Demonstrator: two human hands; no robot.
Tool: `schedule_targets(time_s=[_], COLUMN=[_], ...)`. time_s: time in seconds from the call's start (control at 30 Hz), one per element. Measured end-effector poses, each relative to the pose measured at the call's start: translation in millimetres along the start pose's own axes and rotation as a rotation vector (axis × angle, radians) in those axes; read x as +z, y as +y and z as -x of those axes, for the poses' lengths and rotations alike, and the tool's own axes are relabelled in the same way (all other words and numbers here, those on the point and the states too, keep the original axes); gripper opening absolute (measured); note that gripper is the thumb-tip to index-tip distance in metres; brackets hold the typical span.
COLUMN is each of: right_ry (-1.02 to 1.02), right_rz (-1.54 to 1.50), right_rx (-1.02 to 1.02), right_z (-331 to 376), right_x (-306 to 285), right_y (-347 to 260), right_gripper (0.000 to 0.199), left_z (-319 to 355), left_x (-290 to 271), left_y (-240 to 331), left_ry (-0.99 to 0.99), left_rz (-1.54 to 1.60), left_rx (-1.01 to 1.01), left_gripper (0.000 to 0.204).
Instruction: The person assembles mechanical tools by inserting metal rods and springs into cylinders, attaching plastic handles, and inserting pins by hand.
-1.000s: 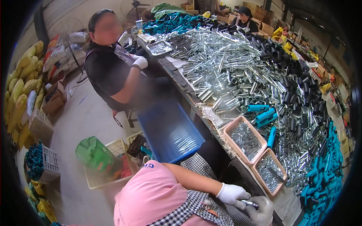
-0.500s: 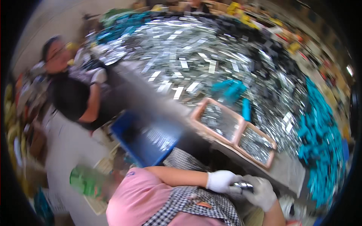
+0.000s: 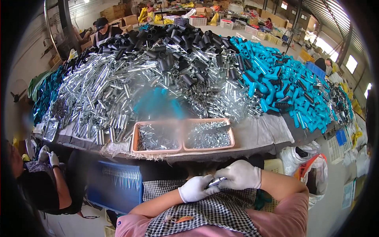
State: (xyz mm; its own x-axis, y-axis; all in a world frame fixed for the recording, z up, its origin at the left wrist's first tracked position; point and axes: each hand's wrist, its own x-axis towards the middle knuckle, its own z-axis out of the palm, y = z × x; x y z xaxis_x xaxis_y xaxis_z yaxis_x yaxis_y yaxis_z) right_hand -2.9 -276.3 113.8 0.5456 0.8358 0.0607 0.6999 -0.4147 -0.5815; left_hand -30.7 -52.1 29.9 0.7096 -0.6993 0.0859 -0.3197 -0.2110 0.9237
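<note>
In front of my apron, both hands in white gloves meet on a short, shiny metal tube (image 3: pixel 216 181). My left hand (image 3: pixel 198 189) is closed round its lower left end. From the upper right, my right hand (image 3: pixel 240 175) grips the other end, its fingers hiding part of the tube. Just beyond the hands, at the table's front edge, two peach-coloured trays stand side by side. The left tray (image 3: pixel 136 147) holds slim metal pins; the right tray (image 3: pixel 233 138) holds small metal parts.
A large heap of silver metal tubes (image 3: pixel 106 93) covers the table, with black sleeves (image 3: pixel 189 39) behind and teal handles (image 3: pixel 276 85) at right. At left, a blue bin (image 3: pixel 94 193) holds thin metal rods, beside a seated co-worker (image 3: pixel 43 189). White sacks (image 3: pixel 312 162) stand at right.
My view has swung round and levelled, so the table now lies straight ahead. The blur has mostly gone. Both hands still hold the metal tube.
</note>
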Motion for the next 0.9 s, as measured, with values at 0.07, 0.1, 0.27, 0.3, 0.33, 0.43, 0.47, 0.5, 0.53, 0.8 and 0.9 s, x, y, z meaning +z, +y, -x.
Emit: schedule_targets(time_s=[0.07,0.1,0.27,0.3,0.33,0.43,0.47,0.5,0.53,0.8,0.9], right_ry=[-0.308,-0.320,0.124,0.071,0.019,-0.065,-0.075,-0.149,-0.139,-0.105,-0.195], right_rz=[0.169,0.158,0.031,0.004,-0.024,0.049,0.111,0.186,0.184,0.064,0.197], right_rx=[0.286,0.305,0.061,0.056,0.051,0.196,0.235,0.296,0.306,0.042,0.159], right_z=[-3,-4,-6,-6,-4,7,9,8,7,3,-2], right_x=[-9,-8,-5,0,3,1,1,-6,-5,3,-7], right_y=[-3,-5,-16,-10,-8,1,4,-4,-7,1,-7], right_gripper=[0.039,0.037,0.035,0.035,0.034,0.030,0.027,0.029,0.029,0.029,0.038], left_z=[4,5,6,5,5,2,4,4,3,3,6], left_x=[2,0,-4,-7,-5,-4,-6,-8,-9,-1,-6], left_y=[-2,2,1,7,5,3,8,12,11,-2,-6], left_ry=[-0.004,0.002,0.048,0.024,0.012,-0.032,-0.012,0.014,0.001,-0.032,-0.107], left_rz=[-0.034,-0.065,-0.023,-0.019,-0.021,-0.085,-0.082,-0.077,-0.080,-0.058,-0.034], left_rx=[0.014,-0.005,-0.017,-0.061,-0.059,-0.037,-0.038,-0.040,-0.035,0.025,-0.019], left_gripper=[0.054,0.055,0.057,0.054,0.054,0.051,0.050,0.049,0.049,0.052,0.044])
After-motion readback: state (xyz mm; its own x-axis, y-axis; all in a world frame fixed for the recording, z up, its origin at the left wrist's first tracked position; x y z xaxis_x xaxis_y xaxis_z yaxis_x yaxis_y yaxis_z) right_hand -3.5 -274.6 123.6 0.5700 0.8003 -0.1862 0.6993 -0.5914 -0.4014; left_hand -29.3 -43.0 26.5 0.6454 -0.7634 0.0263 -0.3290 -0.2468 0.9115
